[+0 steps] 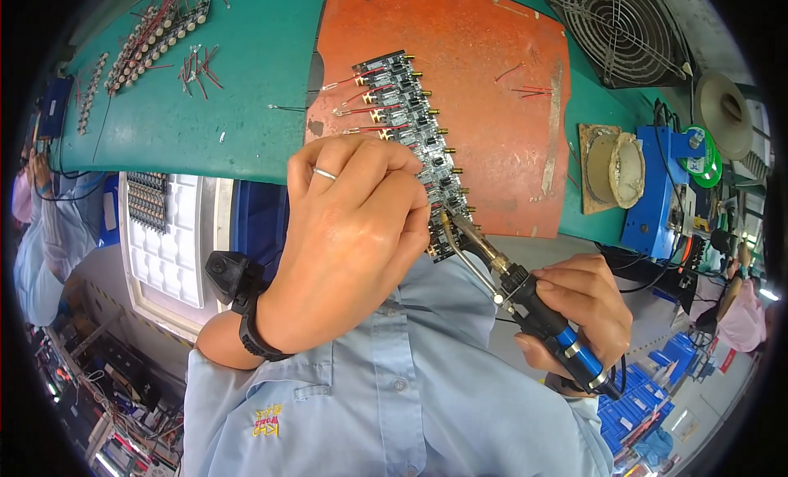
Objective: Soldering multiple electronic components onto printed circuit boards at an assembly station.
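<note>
A long panel of small black circuit boards [427, 140] lies on the orange mat, with gold connectors along its right side. Red and black wires [368, 112] stick out from the left side of its upper boards. My left hand [349, 227] is over the lower left part of the panel, fingers closed in a pinch; whatever is between the fingertips is hidden. In my right hand [587, 309] is a soldering iron [525, 284] with a thin metal feed tube [474, 272] alongside. The iron's tip is at the lower boards, close to my left fingertips.
Wired parts [156, 46] and loose wires [199, 69] lie on the green mat [254, 107]. At right are a round pad [628, 171], a blue device [652, 198] and a green spool [706, 161]. A fan [620, 25] stands far right. A white tray [168, 268] is below left.
</note>
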### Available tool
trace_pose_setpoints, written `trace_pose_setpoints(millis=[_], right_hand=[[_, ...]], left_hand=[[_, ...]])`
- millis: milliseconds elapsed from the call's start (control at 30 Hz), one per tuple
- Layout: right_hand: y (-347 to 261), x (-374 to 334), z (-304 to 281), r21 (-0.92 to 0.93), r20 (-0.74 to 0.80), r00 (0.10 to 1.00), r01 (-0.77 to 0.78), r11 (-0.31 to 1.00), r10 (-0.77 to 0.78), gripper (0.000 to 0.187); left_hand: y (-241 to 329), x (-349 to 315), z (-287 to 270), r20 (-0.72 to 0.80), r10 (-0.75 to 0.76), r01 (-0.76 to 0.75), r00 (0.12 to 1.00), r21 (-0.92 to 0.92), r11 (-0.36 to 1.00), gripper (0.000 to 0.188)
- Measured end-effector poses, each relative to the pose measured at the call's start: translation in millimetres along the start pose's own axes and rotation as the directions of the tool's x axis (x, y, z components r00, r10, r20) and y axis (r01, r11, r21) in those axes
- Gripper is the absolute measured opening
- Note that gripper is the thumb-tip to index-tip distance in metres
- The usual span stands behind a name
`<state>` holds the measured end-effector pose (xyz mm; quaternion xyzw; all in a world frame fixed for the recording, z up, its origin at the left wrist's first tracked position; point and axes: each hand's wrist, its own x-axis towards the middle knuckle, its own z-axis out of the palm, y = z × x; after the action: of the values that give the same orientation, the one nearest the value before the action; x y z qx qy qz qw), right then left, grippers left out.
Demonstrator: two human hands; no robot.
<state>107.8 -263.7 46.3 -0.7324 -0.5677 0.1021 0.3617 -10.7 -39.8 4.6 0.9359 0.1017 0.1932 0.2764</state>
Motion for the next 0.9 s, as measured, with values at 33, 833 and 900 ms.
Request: trace_pose_setpoints(millis=[33,833,900], right_hand=[[0,1,-1,-0.008,0.008,1.000,0.012,1.000,-0.012,0.045],[24,5,33,0.378,-0.507,0.812,-0.093,0.921,0.290,0.054],[24,9,34,0.386,-0.495,0.822,-0.080,0.919,0.280,0.053]], left_hand=[[0,0,0,0.000,-0.001,0.001,1.000,-0.002,1.000,0.013],[-4,-6,-8,0.116,-0.003,0.006,0.993,-0.033,0.999,0.056],[-5,-5,-10,0.102,-0.015,0.016,0.995,-0.006,1.000,0.060]])
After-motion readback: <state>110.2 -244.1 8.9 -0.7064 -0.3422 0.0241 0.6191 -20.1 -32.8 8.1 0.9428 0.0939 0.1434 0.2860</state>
